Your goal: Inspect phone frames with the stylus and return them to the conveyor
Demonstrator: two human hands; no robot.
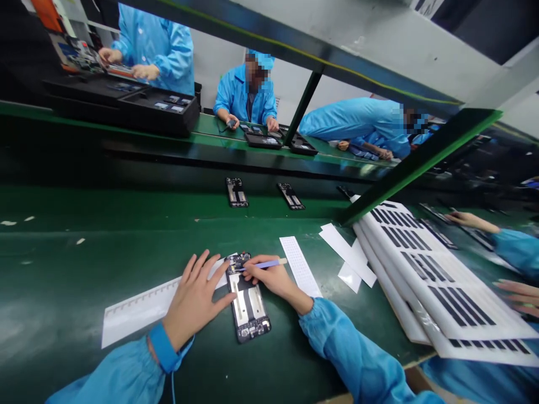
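An opened phone (248,303), its inner boards showing, lies on the green bench in front of me. My left hand (196,297) rests flat at its left side, fingers spread, with fingertips touching the phone's edge. A blue band with a cord circles that wrist. In my right hand (269,278) is a thin purple tweezers-like tool (267,264), held like a pen, its tip over the phone's upper part. Under and beside my left hand lies a white sticker strip (135,314). Another strip, with small printed marks (300,264), lies right of my right hand.
Two more opened phones, one (237,192) left of the other (290,196), lie farther back. White sheets with black stickers (438,269) are stacked at right beside a green post (421,165). A co-worker's hand (474,220) is at far right. Several people in blue work behind the bench.
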